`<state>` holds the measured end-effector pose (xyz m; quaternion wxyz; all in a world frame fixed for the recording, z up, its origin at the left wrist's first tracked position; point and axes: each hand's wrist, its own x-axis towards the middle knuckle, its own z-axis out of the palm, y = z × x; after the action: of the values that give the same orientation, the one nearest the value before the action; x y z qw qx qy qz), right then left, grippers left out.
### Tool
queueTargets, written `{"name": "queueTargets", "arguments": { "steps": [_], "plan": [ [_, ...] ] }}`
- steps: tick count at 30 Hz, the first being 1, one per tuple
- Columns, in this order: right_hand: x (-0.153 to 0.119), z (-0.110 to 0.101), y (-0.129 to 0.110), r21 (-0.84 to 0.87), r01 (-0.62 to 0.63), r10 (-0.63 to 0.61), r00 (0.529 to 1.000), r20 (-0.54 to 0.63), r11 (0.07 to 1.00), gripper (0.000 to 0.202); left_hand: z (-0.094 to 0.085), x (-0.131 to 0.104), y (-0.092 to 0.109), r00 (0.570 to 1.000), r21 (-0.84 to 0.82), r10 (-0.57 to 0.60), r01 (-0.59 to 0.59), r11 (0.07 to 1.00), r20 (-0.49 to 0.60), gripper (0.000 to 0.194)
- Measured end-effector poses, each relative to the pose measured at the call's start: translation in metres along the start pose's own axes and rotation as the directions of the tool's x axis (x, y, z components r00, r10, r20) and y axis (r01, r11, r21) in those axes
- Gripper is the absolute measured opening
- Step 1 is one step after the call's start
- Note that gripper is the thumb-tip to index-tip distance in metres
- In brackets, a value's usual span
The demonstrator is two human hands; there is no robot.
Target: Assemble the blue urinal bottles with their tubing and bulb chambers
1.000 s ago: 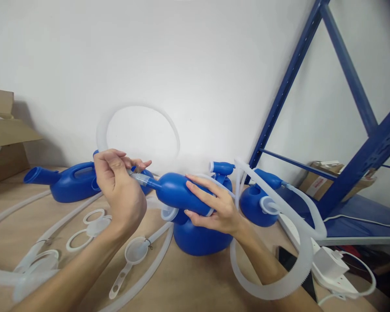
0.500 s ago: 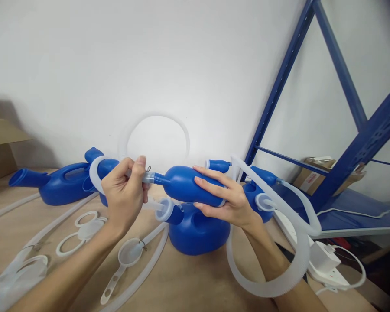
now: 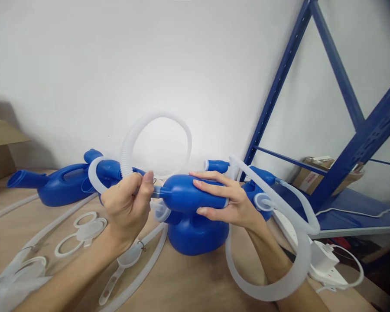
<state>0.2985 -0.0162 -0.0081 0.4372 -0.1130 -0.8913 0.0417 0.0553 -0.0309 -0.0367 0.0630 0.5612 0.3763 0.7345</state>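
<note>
My right hand (image 3: 229, 199) is wrapped round a blue plastic funnel cup (image 3: 182, 190), its rounded body lying sideways and its narrow spout pointing left. My left hand (image 3: 128, 208) is closed in a fist round the end of a translucent hose (image 3: 157, 192), which sits over that spout. From the fist, a ribbed white hose (image 3: 127, 143) loops up against the wall. Directly below the cup, a blue urinal bottle (image 3: 198, 238) stands on the table, partly hidden by the cup. A white cap (image 3: 162, 211) with a hose is in the bottle's mouth, half hidden behind my left hand.
More blue bottles (image 3: 63, 184) with hoses stand at left and right. White caps with strap rings (image 3: 87, 229) and a white strap cap (image 3: 130, 255) lie on the wooden table. A power strip (image 3: 328, 273), blue metal shelving (image 3: 279, 86) and a cardboard box (image 3: 1, 138) flank the area.
Both hands and the cup have dropped slightly. My left hand has moved right toward the cup, so less of the spout shows between them. The hose loop behind has shifted.
</note>
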Motion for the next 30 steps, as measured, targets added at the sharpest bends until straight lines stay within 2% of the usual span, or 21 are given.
{"name": "queueTargets", "arguments": {
  "steps": [3, 4, 8, 11, 14, 16, 19, 22, 24, 26, 27, 28, 30],
  "plan": [
    [0.002, -0.002, -0.005, -0.104, 0.049, -0.048, 0.999, 0.005, 0.993, 0.067, 0.003, -0.002, -0.001, 0.983, 0.117, 0.185, -0.182, 0.976, -0.017, 0.05],
    [0.002, -0.003, -0.007, -0.141, 0.066, -0.064, 0.998, 0.019, 0.988, 0.067, 0.005, -0.003, -0.002, 0.979, 0.136, 0.204, -0.202, 0.97, 0.004, 0.05],
    [0.002, -0.008, -0.007, -0.219, 0.081, -0.066, 0.995, 0.074, 0.972, 0.061, 0.009, -0.005, -0.007, 0.978, 0.111, 0.157, -0.172, 0.979, 0.136, 0.048],
    [-0.001, -0.016, -0.002, -0.187, 0.017, -0.004, 0.998, 0.07, 0.982, 0.059, 0.009, 0.002, -0.007, 0.962, 0.081, 0.129, -0.153, 0.985, 0.241, 0.048],
    [-0.004, -0.029, 0.002, -0.154, -0.066, 0.074, 0.996, 0.048, 0.986, 0.062, 0.003, 0.017, -0.005, 0.901, 0.136, 0.095, -0.168, 0.976, 0.423, 0.039],
    [-0.006, -0.039, 0.003, -0.167, -0.093, 0.098, 0.995, 0.02, 0.982, 0.063, -0.005, 0.029, -0.005, 0.867, 0.23, 0.067, -0.205, 0.951, 0.494, 0.036],
    [-0.009, -0.05, 0.004, -0.19, -0.135, 0.134, 0.991, -0.02, 0.973, 0.061, -0.017, 0.042, -0.006, 0.879, 0.355, 0.141, -0.325, 0.876, 0.456, 0.051],
    [-0.012, -0.052, 0.005, -0.163, -0.178, 0.17, 0.984, -0.059, 0.97, 0.06, -0.022, 0.044, -0.002, 0.855, 0.352, 0.306, -0.463, 0.814, 0.418, 0.038],
    [-0.012, -0.048, 0.007, -0.139, -0.185, 0.176, 0.982, -0.074, 0.973, 0.06, -0.021, 0.04, 0.001, 0.882, 0.332, 0.314, -0.431, 0.839, 0.351, 0.025],
    [-0.011, -0.042, 0.008, -0.126, -0.182, 0.169, 0.98, -0.101, 0.975, 0.059, -0.018, 0.034, 0.005, 0.926, 0.294, 0.222, -0.313, 0.903, 0.305, 0.026],
    [-0.011, -0.039, 0.008, -0.121, -0.182, 0.168, 0.979, -0.117, 0.976, 0.058, -0.016, 0.031, 0.006, 0.93, 0.256, 0.154, -0.247, 0.934, 0.334, 0.029],
    [-0.01, -0.036, 0.009, -0.114, -0.181, 0.166, 0.978, -0.129, 0.977, 0.058, -0.014, 0.029, 0.007, 0.907, 0.208, 0.086, -0.185, 0.96, 0.412, 0.032],
    [-0.008, -0.031, 0.009, -0.096, -0.172, 0.159, 0.979, -0.131, 0.98, 0.058, -0.012, 0.027, 0.006, 0.811, 0.121, -0.019, -0.064, 0.991, 0.584, 0.037]
  ]
}}
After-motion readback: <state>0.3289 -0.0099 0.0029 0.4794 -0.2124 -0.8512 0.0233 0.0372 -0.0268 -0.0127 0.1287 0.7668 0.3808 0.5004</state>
